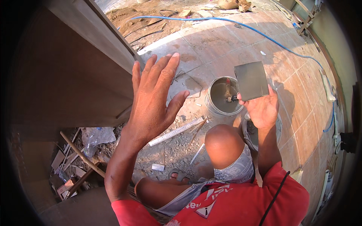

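Observation:
My right hand (264, 107) grips a square, dark grey tile (251, 81) by its lower edge and holds it upright over the paving. Nothing is in my left hand (152, 94), which is raised with its fingers stretched and the thumb out to the side. Just left of the tile stands a round bucket (209, 101) with murky grey water, and a tool with a red-tipped handle (227, 84) leans in it. Below my right wrist, a second container (278, 130) is partly hidden by my forearm and knee.
Across the tiled paving (222, 43) runs a blue hose (260, 32). A bent wire frame (194, 81) lies beyond my left hand. Near my knees are a white strip (175, 132) and gravelly rubble (177, 150). A brown panel (71, 71) rises at left, above a wooden stick (81, 152) and debris.

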Available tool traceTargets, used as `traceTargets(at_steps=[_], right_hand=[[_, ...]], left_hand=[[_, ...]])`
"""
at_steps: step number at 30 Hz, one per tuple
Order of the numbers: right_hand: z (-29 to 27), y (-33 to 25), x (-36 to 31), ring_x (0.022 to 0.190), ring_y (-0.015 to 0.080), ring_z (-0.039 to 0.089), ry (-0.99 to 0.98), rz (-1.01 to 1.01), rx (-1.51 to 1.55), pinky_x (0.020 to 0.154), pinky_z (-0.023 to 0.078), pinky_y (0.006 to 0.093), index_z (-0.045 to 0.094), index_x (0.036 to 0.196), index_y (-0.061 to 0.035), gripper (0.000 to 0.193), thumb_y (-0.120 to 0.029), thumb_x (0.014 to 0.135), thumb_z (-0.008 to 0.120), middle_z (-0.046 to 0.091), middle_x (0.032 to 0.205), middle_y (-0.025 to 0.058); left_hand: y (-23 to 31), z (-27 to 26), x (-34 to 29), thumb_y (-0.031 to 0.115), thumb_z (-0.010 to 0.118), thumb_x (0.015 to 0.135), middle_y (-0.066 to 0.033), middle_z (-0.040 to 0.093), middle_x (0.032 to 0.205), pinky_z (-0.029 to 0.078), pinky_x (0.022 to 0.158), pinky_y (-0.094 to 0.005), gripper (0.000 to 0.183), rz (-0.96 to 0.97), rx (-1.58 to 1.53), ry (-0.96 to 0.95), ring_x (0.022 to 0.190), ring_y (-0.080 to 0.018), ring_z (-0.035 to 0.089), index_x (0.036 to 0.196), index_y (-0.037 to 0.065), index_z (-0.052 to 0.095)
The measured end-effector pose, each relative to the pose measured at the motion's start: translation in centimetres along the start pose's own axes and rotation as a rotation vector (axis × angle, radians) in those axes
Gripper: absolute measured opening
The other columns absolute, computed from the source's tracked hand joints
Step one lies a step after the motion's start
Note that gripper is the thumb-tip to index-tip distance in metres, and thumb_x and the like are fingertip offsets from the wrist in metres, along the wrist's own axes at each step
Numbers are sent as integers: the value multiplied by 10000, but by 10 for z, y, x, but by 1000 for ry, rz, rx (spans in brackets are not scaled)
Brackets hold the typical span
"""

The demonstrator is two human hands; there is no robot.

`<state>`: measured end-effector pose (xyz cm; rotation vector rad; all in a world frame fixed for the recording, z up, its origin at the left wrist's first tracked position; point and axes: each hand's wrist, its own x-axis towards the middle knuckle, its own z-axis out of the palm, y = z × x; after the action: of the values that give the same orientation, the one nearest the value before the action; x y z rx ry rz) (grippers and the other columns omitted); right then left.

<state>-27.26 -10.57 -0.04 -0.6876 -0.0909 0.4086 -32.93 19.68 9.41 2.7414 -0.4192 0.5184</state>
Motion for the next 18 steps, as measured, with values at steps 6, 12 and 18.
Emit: traceTargets(at_steps=[6, 12, 18], right_hand=[[-56, -38, -28, 882, 337, 621, 258, -75, -126, 696, 487, 396, 557, 1234, -19, 485, -406, 1016, 361, 650, 1114, 163], [-97, -79, -49, 730, 195, 655, 588, -185, -409, 583, 500, 314, 593, 1153, -13, 424, -375, 1023, 414, 691, 962, 108], [-140, -130, -85, 563, 156, 590, 734, -85, -717, 474, 418, 283, 597, 1023, -35, 400, -411, 994, 463, 647, 775, 66]], left_hand=[[-12, 61, -12, 243, 634, 915, -201, 547, 1329, 133, 1166, -591, 602, -90, -151, -469, 1304, -376, 450, 1449, 83, 406], [-36, 154, -49, 308, 591, 938, -189, 565, 1325, 157, 1160, -596, 556, -253, -141, -888, 1270, -351, 502, 1421, 77, 446], [-38, 200, -85, 299, 604, 927, -194, 603, 1247, 184, 1144, -613, 551, -195, -104, -1110, 1200, -358, 552, 1410, 90, 442]])
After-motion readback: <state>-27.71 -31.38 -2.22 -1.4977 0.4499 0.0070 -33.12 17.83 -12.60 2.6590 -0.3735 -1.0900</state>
